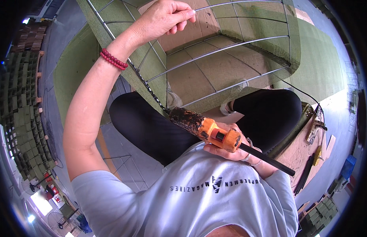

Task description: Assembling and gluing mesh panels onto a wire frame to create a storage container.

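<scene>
1. The left hand [167, 17] is reaching forward and nearly closed, thumb and forefinger pinching a rod of the wire frame [219, 50], other fingers curled in. A red bead bracelet [113, 60] circles that wrist.

2. The right hand [227, 153] is wrapped around an orange glue gun [205, 128] in front of the person's chest. A pale bracelet sits at this wrist.

3. The glue gun's front half is smeared black, and a black stick [267, 158] juts out of its rear. Its nozzle points forward and left, at the lower end of a lumpy black line [150, 89] along the frame's left edge. From here I cannot tell whether the tip touches.

4. The wire frame stands before the seated person, between and beyond the knees, in black trousers [144, 122]. Green mesh [294, 55] covers its sides, and brown cardboard [191, 33] shows through the bars.

5. At the person's right, a dark cable [309, 96] curves down toward a scrap of wood.

6. Far to the left rise tall stacks of green pieces [23, 114].
</scene>
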Demonstrator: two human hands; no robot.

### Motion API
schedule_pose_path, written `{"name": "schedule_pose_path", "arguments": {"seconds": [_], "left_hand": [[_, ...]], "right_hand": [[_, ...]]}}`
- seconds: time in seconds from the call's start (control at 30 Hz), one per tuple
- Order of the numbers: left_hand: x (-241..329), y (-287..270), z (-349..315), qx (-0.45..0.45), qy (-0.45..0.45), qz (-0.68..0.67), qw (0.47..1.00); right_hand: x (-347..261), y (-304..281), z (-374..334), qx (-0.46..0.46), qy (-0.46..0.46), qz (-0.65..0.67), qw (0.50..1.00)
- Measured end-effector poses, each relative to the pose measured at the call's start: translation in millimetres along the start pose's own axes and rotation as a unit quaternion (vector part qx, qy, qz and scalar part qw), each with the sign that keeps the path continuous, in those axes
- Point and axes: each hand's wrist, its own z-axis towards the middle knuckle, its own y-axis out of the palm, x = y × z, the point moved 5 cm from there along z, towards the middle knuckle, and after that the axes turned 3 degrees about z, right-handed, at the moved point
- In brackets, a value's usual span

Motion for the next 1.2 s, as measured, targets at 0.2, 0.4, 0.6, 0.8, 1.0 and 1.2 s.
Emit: {"name": "schedule_pose_path", "arguments": {"seconds": [0.2, 0.4, 0.6, 0.8, 1.0, 1.2], "left_hand": [[1.0, 0.1, 0.9, -0.004, 0.001, -0.014, 1.000], [0.0, 0.1, 1.3, -0.006, -0.001, -0.022, 1.000], [-1.5, 0.9, -1.3, 0.005, 0.007, 0.006, 1.000], [-4.9, 1.8, -2.8, 0.006, 0.010, 0.020, 1.000], [-5.6, 3.2, -4.1, 0.010, 0.017, 0.021, 1.000], [-3.1, 2.9, -4.0, 0.011, 0.023, 0.032, 0.999]], "right_hand": [[-1.5, -1.8, 0.5, -0.002, -0.010, -0.021, 1.000], [0.3, 0.5, -0.6, 0.003, -0.024, -0.071, 0.997], [-4.5, 0.8, 2.9, 0.002, -0.036, -0.087, 0.996], [-7.2, -5.3, 0.4, -0.034, 0.024, -0.025, 0.999], [-5.4, -6.4, -5.5, -0.038, 0.058, -0.015, 0.997], [0.1, -5.8, -11.1, 0.006, 0.036, -0.004, 0.999]]}}
